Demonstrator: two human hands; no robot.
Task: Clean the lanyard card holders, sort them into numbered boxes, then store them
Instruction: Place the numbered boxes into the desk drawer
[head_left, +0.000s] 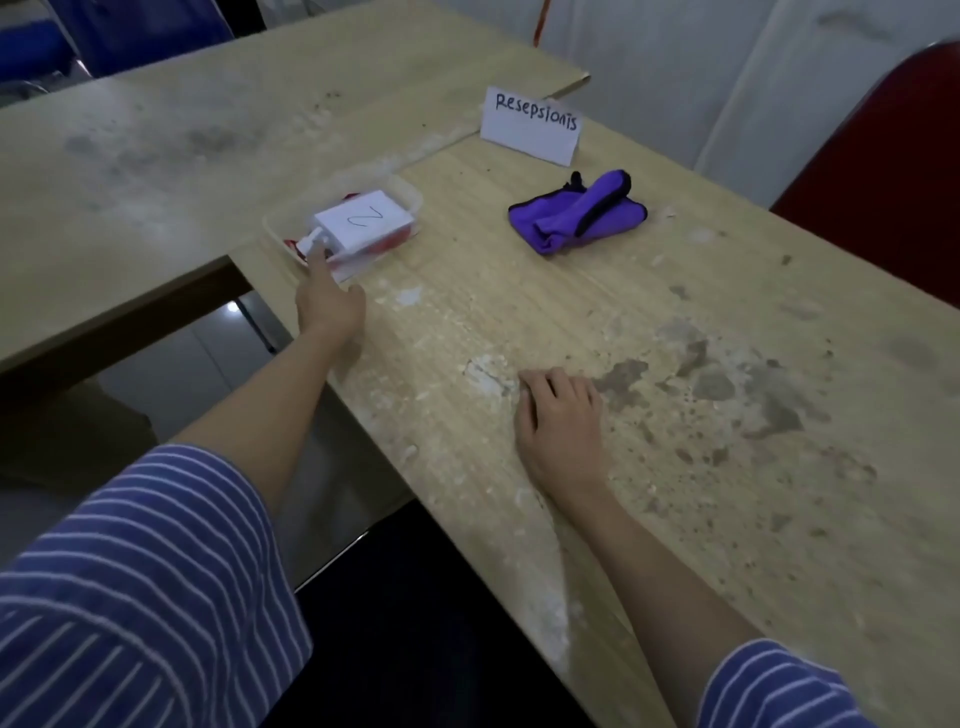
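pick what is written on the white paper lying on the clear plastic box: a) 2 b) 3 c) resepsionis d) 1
a: the white paper on the clear plastic box carries a handwritten 2, seen sideways from this view, while "Resepsionis" is on the folded paper sign standing farther back on the table.

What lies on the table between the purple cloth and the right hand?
In the head view, only bare, stained tabletop lies between the purple cloth and the right hand.
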